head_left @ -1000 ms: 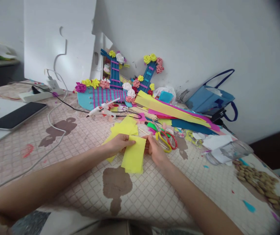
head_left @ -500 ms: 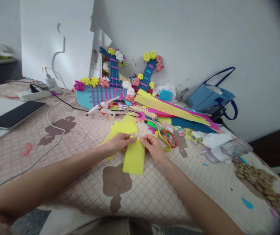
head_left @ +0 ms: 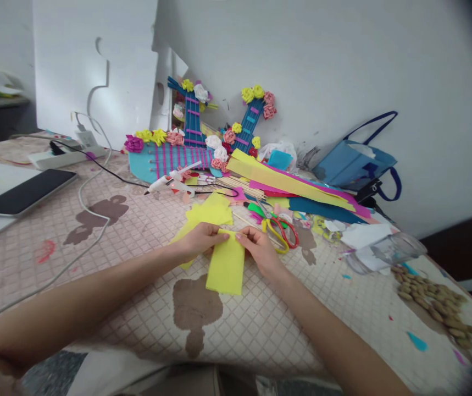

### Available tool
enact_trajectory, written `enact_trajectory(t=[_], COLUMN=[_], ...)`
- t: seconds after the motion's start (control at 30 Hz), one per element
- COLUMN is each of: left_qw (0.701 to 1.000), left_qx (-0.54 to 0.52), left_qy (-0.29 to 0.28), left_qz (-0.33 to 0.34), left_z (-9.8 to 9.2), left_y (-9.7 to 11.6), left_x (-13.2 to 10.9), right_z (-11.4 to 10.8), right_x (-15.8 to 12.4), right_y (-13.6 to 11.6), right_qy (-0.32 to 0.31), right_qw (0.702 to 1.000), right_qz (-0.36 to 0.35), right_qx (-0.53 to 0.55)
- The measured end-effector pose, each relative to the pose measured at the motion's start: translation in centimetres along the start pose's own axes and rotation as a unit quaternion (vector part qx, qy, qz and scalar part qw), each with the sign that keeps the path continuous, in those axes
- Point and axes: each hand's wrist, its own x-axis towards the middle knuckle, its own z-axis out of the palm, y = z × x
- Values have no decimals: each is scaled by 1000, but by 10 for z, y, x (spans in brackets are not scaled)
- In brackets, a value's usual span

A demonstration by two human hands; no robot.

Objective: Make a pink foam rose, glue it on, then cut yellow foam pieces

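A yellow paper strip (head_left: 225, 269) hangs down from between my two hands, its top edge pinched at both corners. My left hand (head_left: 203, 238) grips the top left corner between thumb and fingers. At the top right corner, my right hand (head_left: 257, 245) pinches the same strip. More yellow paper pieces (head_left: 209, 210) lie on the table just behind my left hand. Scissors with yellow handles (head_left: 275, 236) and scissors with red handles (head_left: 288, 234) rest right behind my right hand. A white glue gun (head_left: 170, 181) lies farther back.
Flower-decorated blue craft pieces (head_left: 170, 159) stand at the back. Long coloured paper strips (head_left: 289, 179) lie behind the scissors. To the left are a tablet (head_left: 25, 192), a power strip (head_left: 60, 158) and cables; to the right, a clear jar (head_left: 388, 252), nuts (head_left: 431, 302) and a blue bag (head_left: 353, 165).
Both hands keep their pinch on the yellow strip and have barely moved. The strip's surface looks slightly flatter.
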Motion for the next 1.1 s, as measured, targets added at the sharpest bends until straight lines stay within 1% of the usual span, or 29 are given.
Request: enact_trajectory(t=[0.17,0.4,0.57,0.83,1.1], left_qw=[1000,1000,999,1000,1000], left_qx=[6,15,-10,15,30], left_qy=[7,-10,-31,-8,-5], left_qz=[0,7,-1,1,7], left_z=[0,-1,-1,0,-1], left_y=[0,-3,-1,-1,-3], left_x=[-1,0,0,0,0], right_z=[0,0,0,0,1], right_x=[0,0,0,-1,-1], right_y=[1,0,1,1,0], right_qy=[0,-10,-15,-30,-28], right_qw=[1000,1000,1000,998,998], right_qz=[-1,7,-2,-6,-6], right_qx=[-5,-9,-23,-47,-48])
